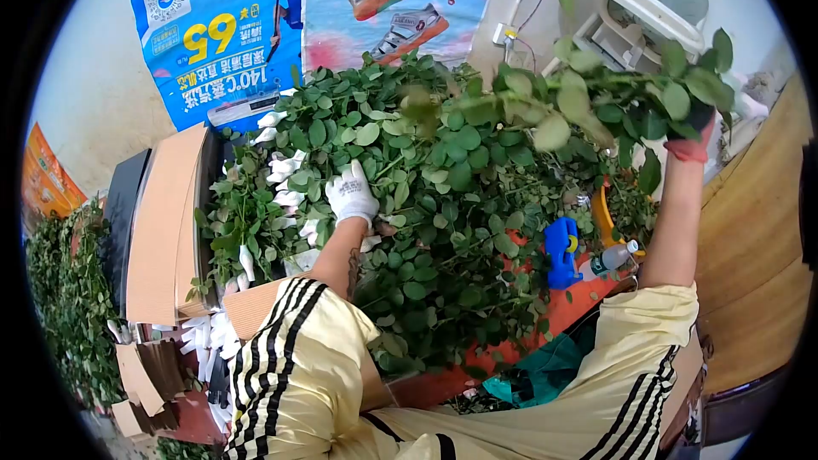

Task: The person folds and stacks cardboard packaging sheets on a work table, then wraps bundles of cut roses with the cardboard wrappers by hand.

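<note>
My left hand point(351, 193), in a white glove, rests on a large heap of leafy rose stems point(417, 268). Its fingers curl down into the foliage, and what they grip is hidden by leaves. Just left of it lie white-wrapped flower heads point(285, 168). Raised at the far right, my right hand point(692, 138) wears a dark glove with a red cuff. It is closed around leafy rose stems point(567, 102), which stretch leftward above the heap and are partly blurred; the leaves hide most of the fingers.
A blue tape dispenser point(561, 253) and a plastic bottle point(613, 257) stand right of the heap on a red surface point(571, 307). Cardboard sheets point(166, 230) stand at the left, near white sleeves point(220, 341). A green bag point(545, 372) hangs close to my body. Behind is a high chair point(643, 4).
</note>
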`<action>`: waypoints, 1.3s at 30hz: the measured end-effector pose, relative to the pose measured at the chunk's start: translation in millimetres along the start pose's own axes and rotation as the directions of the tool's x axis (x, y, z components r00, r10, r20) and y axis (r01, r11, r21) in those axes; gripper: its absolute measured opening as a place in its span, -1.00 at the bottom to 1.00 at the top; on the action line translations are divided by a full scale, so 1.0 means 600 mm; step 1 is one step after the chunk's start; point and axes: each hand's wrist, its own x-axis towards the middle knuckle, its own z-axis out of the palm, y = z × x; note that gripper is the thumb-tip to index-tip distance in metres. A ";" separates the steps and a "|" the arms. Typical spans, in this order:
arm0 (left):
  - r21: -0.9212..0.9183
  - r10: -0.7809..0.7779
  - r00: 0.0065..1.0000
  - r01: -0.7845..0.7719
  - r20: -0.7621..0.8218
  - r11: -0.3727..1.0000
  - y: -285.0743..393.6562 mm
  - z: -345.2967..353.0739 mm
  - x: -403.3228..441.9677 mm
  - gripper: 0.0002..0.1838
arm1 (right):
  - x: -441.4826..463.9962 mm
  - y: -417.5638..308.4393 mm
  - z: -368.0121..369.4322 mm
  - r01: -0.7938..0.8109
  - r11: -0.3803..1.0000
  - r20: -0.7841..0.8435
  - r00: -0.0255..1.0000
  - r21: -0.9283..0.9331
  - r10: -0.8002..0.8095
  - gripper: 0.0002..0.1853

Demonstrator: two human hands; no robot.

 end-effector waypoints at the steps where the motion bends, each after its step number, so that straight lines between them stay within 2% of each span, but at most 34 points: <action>1: -0.003 0.036 0.995 -0.036 -0.097 0.999 -0.002 -0.005 0.008 -0.22 | -0.013 0.019 -0.009 -0.036 0.999 0.019 0.999 -0.001 0.036 -0.63; 2: 0.012 0.083 0.975 -0.082 -0.206 0.997 -0.004 -0.020 0.015 -0.20 | -0.030 0.036 -0.017 -0.074 0.997 0.038 0.997 -0.005 0.074 -0.63; 3: -0.013 0.093 0.973 -0.098 -0.210 0.995 -0.006 -0.036 0.026 -0.14 | -0.042 0.052 -0.022 -0.099 0.995 0.057 0.993 -0.010 0.099 -0.63; 5: -0.017 0.151 0.914 -0.169 -0.377 0.985 -0.014 -0.052 0.047 -0.08 | -0.066 0.075 -0.032 -0.152 0.988 0.082 0.985 -0.014 0.153 -0.62; 7: 0.083 0.331 0.866 -0.324 -0.376 0.942 -0.021 -0.071 0.074 -0.05 | -0.086 0.093 -0.039 -0.191 0.982 0.101 0.976 -0.015 0.191 -0.61; 8: 0.150 0.417 0.843 -0.389 -0.339 0.909 -0.021 -0.069 0.091 -0.04 | -0.094 0.098 -0.043 -0.205 0.978 0.109 0.972 -0.019 0.206 -0.61; 9: 0.163 0.464 0.865 -0.438 -0.193 0.884 -0.018 -0.067 0.106 -0.02 | -0.103 0.104 -0.048 -0.219 0.976 0.114 0.969 -0.021 0.220 -0.61; 11: 0.013 0.418 0.897 -0.424 0.146 0.906 -0.003 -0.064 0.125 0.00 | -0.115 0.110 -0.055 -0.235 0.972 0.126 0.963 -0.030 0.237 -0.60; 12: 0.067 0.481 0.873 -0.486 0.080 0.871 -0.008 -0.035 0.131 0.03 | -0.121 0.113 -0.058 -0.243 0.970 0.131 0.961 -0.032 0.245 -0.60; 13: 0.074 0.494 0.863 -0.502 0.104 0.862 -0.005 -0.021 0.138 0.04 | -0.126 0.117 -0.062 -0.248 0.968 0.138 0.958 -0.037 0.251 -0.59; 15: 0.033 0.543 0.834 -0.548 0.103 0.836 0.004 -0.004 0.145 -0.09 | -0.140 0.122 -0.066 -0.257 0.965 0.158 0.952 -0.051 0.261 -0.58; 17: 0.099 0.507 0.793 -0.566 0.337 0.819 0.031 -0.027 0.147 -0.35 | -0.158 0.133 -0.075 -0.264 0.962 0.171 0.947 -0.072 0.273 -0.58; 19: 0.025 0.597 0.799 -0.600 0.075 0.800 0.017 0.004 0.147 -0.53 | -0.174 0.153 -0.074 -0.281 0.958 0.193 0.938 -0.063 0.288 -0.57; 20: -0.017 0.551 0.820 -0.556 0.156 0.831 0.024 -0.013 0.142 -0.46 | -0.177 0.166 -0.078 -0.294 0.954 0.207 0.931 -0.061 0.300 -0.56; 25: -0.192 0.576 0.813 -0.554 0.088 0.811 0.020 -0.073 0.151 -0.34 | -0.196 0.199 -0.086 -0.323 0.942 0.246 0.909 -0.091 0.335 -0.54; 27: -0.135 0.596 0.801 -0.585 0.064 0.800 0.016 -0.125 0.157 -0.36 | -0.197 0.204 -0.087 -0.322 0.941 0.253 0.906 -0.109 0.339 -0.53; 29: -0.086 0.667 0.741 -0.671 -0.077 0.736 -0.005 -0.154 0.167 -0.38 | -0.192 0.192 -0.088 -0.320 0.938 0.245 0.906 -0.132 0.344 -0.53; 32: -0.020 0.685 0.716 -0.693 -0.135 0.720 -0.042 -0.204 0.174 -0.42 | -0.179 0.182 -0.091 -0.319 0.935 0.227 0.910 -0.151 0.347 -0.51; 37: -0.124 0.627 0.732 -0.671 -0.264 0.731 -0.137 -0.202 0.165 -0.46 | -0.165 0.184 -0.106 -0.308 0.934 0.218 0.913 -0.181 0.344 -0.49; 38: -0.151 0.597 0.770 -0.632 -0.225 0.760 -0.154 -0.198 0.160 -0.43 | -0.161 0.186 -0.112 -0.304 0.933 0.218 0.914 -0.192 0.343 -0.48; 39: -0.089 0.558 0.805 -0.583 -0.203 0.808 -0.169 -0.195 0.157 -0.44 | -0.155 0.189 -0.118 -0.298 0.932 0.216 0.915 -0.208 0.341 -0.48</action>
